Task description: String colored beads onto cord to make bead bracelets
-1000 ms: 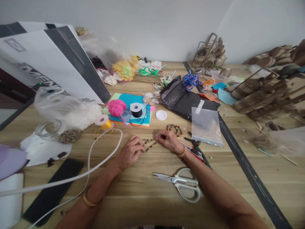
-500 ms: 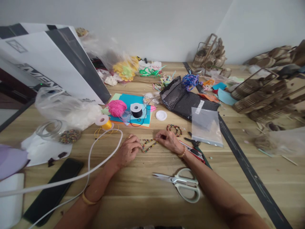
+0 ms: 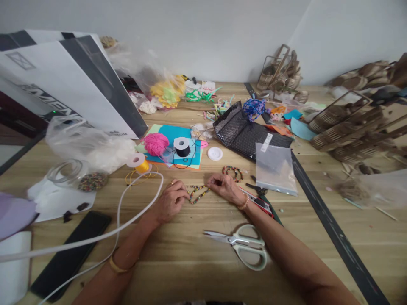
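Note:
A string of small coloured beads [image 3: 197, 193] lies on the wooden table [image 3: 190, 262] between my two hands. My left hand [image 3: 171, 200] rests on the table with its fingers pinched on the left end of the bead string. My right hand [image 3: 224, 186] is curled and pinches the right end. A finished bead bracelet [image 3: 232, 172] lies just behind my right hand. Grey-handled scissors [image 3: 241, 245] lie in front of my right forearm.
A black thread spool [image 3: 182, 146], pink yarn ball [image 3: 155, 143] and coloured paper lie behind the hands. A jar with beads [image 3: 79, 176], white cable [image 3: 121, 214], black phone [image 3: 68, 254], clear zip bag [image 3: 275, 168], black mesh pouch [image 3: 243, 132] and wooden baskets [image 3: 349, 123] surround them.
My left hand has shifted slightly left and back, drawing the bead string a little tighter. My right hand has hardly moved.

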`<state>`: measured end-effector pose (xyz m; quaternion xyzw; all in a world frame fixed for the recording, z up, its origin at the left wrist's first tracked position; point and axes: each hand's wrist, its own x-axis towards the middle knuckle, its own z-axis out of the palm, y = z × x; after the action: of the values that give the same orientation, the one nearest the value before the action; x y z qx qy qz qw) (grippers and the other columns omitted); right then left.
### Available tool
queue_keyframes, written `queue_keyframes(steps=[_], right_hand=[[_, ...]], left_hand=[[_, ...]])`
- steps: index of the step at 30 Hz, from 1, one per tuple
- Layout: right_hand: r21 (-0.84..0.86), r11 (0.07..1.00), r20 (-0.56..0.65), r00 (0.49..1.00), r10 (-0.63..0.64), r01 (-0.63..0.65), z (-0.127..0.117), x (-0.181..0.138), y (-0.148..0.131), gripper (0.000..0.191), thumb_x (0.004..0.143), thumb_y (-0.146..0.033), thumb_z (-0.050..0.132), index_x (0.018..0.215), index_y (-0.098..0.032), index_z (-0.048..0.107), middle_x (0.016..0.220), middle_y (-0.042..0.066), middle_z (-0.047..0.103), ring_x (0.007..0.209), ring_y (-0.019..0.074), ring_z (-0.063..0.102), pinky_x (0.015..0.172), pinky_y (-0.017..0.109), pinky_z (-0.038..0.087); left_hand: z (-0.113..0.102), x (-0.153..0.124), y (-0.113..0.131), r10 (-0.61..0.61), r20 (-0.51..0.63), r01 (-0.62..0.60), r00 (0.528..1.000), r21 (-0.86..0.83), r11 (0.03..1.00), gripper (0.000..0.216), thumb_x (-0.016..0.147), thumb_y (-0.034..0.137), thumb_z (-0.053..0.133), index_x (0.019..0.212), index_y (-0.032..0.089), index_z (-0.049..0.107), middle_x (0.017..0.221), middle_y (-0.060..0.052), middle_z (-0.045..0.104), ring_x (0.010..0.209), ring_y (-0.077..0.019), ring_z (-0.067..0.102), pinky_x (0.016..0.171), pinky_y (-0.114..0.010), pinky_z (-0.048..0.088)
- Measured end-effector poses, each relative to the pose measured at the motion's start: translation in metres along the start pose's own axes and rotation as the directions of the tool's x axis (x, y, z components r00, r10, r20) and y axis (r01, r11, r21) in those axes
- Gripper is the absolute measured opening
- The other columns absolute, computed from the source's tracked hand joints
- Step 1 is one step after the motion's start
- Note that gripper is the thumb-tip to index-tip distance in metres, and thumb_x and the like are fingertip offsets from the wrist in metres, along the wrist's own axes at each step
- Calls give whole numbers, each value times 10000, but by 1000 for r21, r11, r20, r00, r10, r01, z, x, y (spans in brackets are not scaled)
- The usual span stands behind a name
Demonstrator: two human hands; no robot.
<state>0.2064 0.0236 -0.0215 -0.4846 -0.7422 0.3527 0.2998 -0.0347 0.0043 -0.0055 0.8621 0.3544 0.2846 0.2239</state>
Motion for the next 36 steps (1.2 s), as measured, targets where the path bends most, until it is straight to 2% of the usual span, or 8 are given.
queue_keyframes(steps=[7,19,30,36], right_hand=[[-6,1000,10,1000,16,-16,0,0,1,102,798,-226,602,783,-141,657,633,0,607,569,108,515,550,202,361],[-9,1000,2,1000,9,-9,-1,0,-3,122,802,-238,593,766,-142,660,632,5,606,571,111,505,548,203,360],[-9,1000,7,1000,14,-14,0,0,-2,115,799,-230,599,773,-136,660,639,4,611,577,108,509,556,203,353],[-9,1000,3,1000,12,-12,0,0,0,136,806,-256,596,770,-143,660,624,2,605,564,109,502,541,202,350]], left_hand=[[1,-1,-5,-4,-39,5,999,31,1000,350,728,-45,424,803,165,693,778,-43,556,818,-180,495,738,-324,431],[3,0,-3,-17,-11,17,1000,18,1000,369,717,-48,428,823,178,700,785,-39,560,825,-180,500,762,-338,434],[5,0,-4,-25,-48,26,999,9,1000,360,731,-50,420,837,154,697,784,-50,563,823,-179,499,765,-330,431],[5,2,-1,-33,-30,34,999,15,999,368,734,-47,426,871,169,692,793,-46,576,819,-179,506,773,-343,441]])
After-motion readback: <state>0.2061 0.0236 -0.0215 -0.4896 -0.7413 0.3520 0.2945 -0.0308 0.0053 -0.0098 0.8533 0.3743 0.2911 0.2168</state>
